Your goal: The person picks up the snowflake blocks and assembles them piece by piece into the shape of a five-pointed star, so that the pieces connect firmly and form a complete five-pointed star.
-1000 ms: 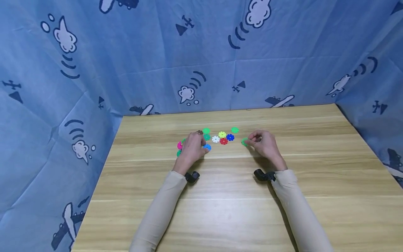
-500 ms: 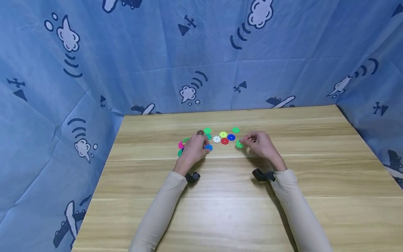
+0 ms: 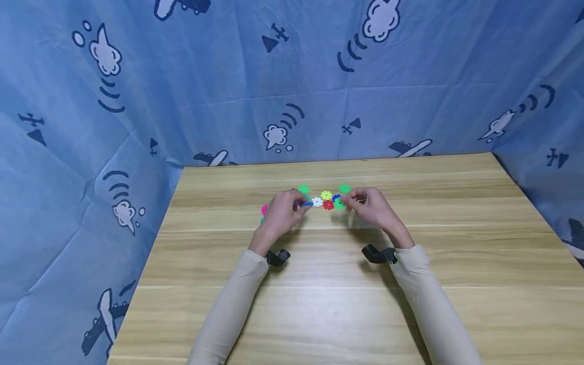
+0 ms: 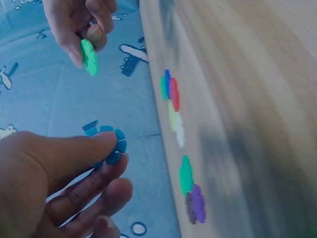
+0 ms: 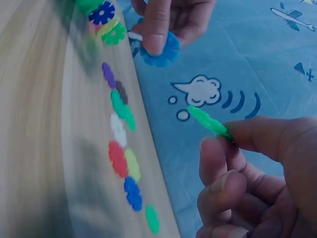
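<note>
- Above the wooden table, a person's two hands are raised, each with one flat notched disc, and the two discs are apart
- Left hand: thumb and forefinger pinch a light blue disc, the thumb lying across its face; the remaining fingers are loosely bent
- Right hand: thumb and forefinger pinch a bright green disc at its edge, and it shows almost edge-on in both wrist views; the other fingers curl inward
- Between the hands, a loose row of discs lies flat on the wood; from the person's left come a purple disc, a brown disc and a teal disc
- Further right in that row are a white disc, a red disc with a yellow disc just beside it, then a dark blue disc; whether they touch, I cannot tell
- Beside the left hand sits another cluster, partly hidden, with a navy disc, a lime disc and a pink disc
- Behind everything hangs a blue curtain printed with planes and clouds
</note>
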The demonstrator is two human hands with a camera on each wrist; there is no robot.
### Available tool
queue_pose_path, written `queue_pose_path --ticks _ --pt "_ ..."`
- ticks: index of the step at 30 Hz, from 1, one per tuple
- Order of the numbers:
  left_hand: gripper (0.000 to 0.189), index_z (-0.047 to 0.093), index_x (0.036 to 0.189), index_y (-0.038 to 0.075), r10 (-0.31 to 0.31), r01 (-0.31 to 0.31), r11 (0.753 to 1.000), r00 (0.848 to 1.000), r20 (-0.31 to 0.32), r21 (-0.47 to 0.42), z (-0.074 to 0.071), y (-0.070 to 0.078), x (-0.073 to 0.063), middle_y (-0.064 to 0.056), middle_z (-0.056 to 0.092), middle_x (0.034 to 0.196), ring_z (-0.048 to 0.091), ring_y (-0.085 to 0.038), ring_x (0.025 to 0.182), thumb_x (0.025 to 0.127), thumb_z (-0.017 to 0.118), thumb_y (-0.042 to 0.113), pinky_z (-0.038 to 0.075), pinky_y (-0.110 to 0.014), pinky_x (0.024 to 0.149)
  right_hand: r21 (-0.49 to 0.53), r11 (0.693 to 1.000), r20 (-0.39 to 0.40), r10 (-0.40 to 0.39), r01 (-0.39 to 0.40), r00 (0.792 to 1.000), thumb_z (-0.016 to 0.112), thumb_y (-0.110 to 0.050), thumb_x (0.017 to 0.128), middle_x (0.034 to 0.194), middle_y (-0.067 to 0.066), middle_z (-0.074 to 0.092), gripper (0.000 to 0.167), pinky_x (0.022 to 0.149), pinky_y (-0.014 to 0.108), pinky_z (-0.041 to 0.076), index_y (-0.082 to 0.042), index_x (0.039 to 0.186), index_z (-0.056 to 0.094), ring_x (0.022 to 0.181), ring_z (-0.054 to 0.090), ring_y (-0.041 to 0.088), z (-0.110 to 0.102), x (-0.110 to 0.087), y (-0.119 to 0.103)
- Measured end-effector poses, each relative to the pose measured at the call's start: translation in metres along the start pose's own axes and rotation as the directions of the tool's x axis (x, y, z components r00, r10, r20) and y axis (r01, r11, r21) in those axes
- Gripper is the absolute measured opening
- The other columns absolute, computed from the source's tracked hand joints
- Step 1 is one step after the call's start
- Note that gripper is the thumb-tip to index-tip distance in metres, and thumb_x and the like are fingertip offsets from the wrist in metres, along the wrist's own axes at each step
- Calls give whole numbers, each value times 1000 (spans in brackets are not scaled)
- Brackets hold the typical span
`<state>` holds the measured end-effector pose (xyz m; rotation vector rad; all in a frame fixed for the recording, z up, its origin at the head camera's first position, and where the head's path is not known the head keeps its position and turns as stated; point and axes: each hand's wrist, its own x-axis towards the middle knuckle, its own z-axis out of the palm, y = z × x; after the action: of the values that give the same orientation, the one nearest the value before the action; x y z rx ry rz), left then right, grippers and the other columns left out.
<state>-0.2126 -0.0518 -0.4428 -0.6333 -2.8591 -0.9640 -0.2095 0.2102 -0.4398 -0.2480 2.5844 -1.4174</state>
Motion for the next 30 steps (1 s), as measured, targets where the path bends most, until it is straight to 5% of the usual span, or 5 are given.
queue_pose_path --ticks 4,11,18,26,30 --pt "8 80 99 10 48 -49 998 999 -18 -44 -5 6 -1 -2 76 94 67 -13 80 96 77 17 56 -22 71 39 999 10 -20 19 1000 63 -34 105 88 18 71 36 50 24 40 2 100 70 58 50 10 1 0 -7" --pt "14 80 102 11 85 -89 992 995 -45 -94 -11 13 -3 -1 78 93 65 -12 79 97 76 22 54 -21 69 99 991 6 -94 93 996 64 -31 105 79 3 66 29 49 24 35 -4 100 72 55 48 11 7 -1 -23" --pt "12 80 99 10 124 -130 985 990 -62 -115 -12 16 -6 -1 79 91 66 -11 77 96 77 22 54 -20 69 130 985 -24 -108 110 994 65 -28 104 81 3 67 25 51 25 39 -5 98 72 57 52 25 16 -1 -34" --pt "13 80 100 10 154 -162 981 985 -82 -105 -12 17 -6 0 79 91 66 -11 78 97 76 22 53 -19 68 116 984 -37 -135 139 990 65 -29 104 81 4 68 27 50 25 39 -4 98 73 56 52 21 18 -1 -37" --pt "11 79 100 9 178 -188 977 979 -100 -101 -12 16 -6 -1 78 91 65 -11 77 98 75 20 52 -19 67 105 984 -22 -139 140 990 63 -31 106 85 16 69 31 52 25 41 -3 98 73 56 53 21 19 -2 -37"
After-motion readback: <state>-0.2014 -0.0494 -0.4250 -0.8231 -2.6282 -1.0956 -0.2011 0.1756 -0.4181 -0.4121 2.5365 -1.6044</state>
